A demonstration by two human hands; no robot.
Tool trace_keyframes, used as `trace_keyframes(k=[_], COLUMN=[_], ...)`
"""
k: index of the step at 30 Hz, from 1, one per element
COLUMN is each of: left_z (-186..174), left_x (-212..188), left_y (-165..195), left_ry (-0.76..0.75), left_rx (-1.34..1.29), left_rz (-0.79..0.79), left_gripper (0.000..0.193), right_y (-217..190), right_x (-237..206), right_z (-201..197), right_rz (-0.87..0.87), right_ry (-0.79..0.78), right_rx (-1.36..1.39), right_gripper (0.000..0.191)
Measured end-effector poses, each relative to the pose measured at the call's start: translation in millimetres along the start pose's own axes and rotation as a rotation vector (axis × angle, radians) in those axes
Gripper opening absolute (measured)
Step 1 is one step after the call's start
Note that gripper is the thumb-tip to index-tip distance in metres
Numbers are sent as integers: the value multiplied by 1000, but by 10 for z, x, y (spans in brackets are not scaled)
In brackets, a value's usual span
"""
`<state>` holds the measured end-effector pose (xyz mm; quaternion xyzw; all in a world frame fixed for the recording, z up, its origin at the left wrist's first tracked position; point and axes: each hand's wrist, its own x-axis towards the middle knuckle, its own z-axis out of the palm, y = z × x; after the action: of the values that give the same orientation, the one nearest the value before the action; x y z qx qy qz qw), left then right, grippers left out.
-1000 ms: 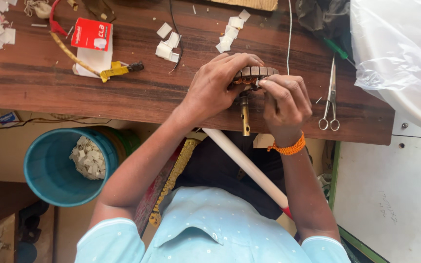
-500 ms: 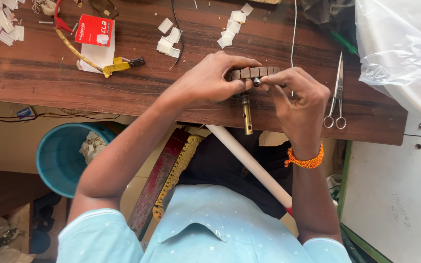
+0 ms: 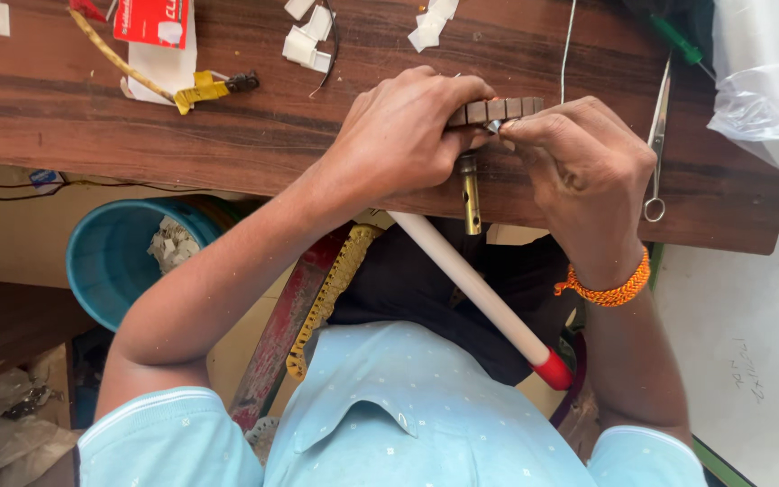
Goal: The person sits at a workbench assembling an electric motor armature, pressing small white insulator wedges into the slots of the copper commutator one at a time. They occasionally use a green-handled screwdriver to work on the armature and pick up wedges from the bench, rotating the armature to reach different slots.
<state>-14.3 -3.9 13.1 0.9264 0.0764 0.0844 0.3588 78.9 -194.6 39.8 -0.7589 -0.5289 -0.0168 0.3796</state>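
Two hands are gripping a small ridged brown piece at the near edge of a wooden table.

The left hand [image 3: 398, 135] is curling over the brown piece [image 3: 496, 110] and clasping it from the left, while the right hand [image 3: 583, 167] is pinching it from the right with thumb and fingertips — a brass pin [image 3: 470, 194] is hanging down from it over the table [image 3: 227, 126] edge. An orange bracelet [image 3: 608, 287] is sitting on the right wrist. Just right of that hand, scissors [image 3: 656, 135] are lying on the table; farther left are white paper scraps [image 3: 307, 43], a yellow-handled tool [image 3: 202, 90] and a red box [image 3: 151, 20]. Below the edge, a white stick with a red tip [image 3: 480, 293] is slanting across the lap — a blue bucket [image 3: 119, 261] is standing on the floor.
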Motion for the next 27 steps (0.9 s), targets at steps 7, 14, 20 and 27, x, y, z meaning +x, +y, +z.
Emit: trace_keyframes(k=[7, 14, 20, 27], left_z=[-113, -65, -61, -70], left_x=[-52, -104, -45, 48], left_y=[-17, -73, -175, -264], left_ry=[4, 37, 55, -51], left_rx=[-67, -96, -39, -20], left_rz=[37, 54, 119, 165], left_gripper=[26, 18, 19, 23], right_y=[-177, -286, -339, -221], right_x=[79, 109, 68, 72], right_z=[-10, 61, 146, 253], right_rz=[-159, -102, -196, -309], right_ry=[-33, -38, -25, 61], right_rx=[-184, -204, -331, -481], right_gripper=[21, 15, 21, 16])
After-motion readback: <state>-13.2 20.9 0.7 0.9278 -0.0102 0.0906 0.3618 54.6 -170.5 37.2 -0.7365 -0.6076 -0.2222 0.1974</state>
